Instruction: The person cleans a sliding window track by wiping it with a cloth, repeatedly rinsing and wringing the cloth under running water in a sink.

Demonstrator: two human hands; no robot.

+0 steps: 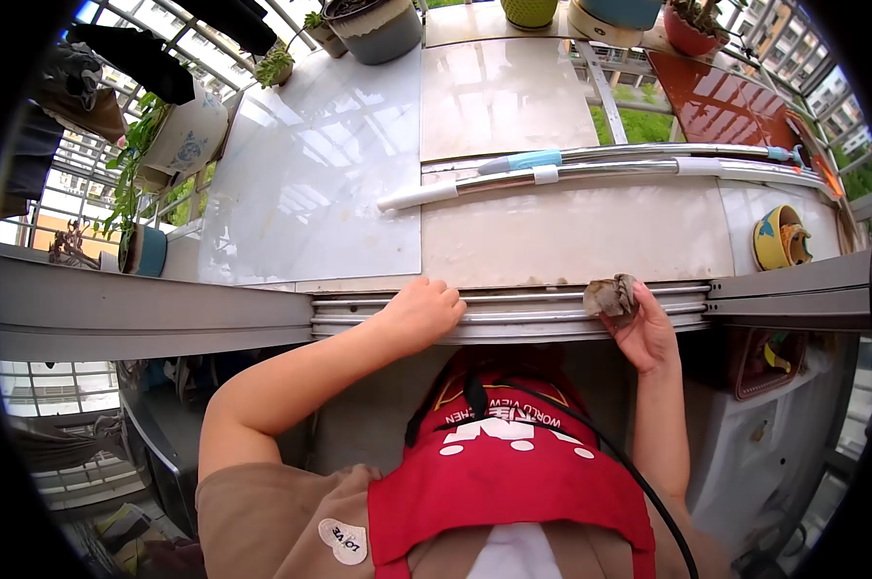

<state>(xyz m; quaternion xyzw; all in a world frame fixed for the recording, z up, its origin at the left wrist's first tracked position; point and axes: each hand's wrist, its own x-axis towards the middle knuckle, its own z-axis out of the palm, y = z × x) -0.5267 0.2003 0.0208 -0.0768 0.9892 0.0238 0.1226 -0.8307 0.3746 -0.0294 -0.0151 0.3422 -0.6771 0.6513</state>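
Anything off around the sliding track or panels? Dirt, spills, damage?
Some apparent grime: the crumpled grey-brown cloth in the right hand looks stained, and dark specks dot the front edge of the flat beige panel, beside the silver metal track. No spill or breakage stands out.

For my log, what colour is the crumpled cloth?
The crumpled cloth is mottled grey-brown; see head view.

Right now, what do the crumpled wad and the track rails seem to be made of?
Crumpled wad: perhaps cloth, possibly paper; matt, with soft, irregular folds.
Track rails: probably metal, smooth and silvery, with bright streaks along their ridges.
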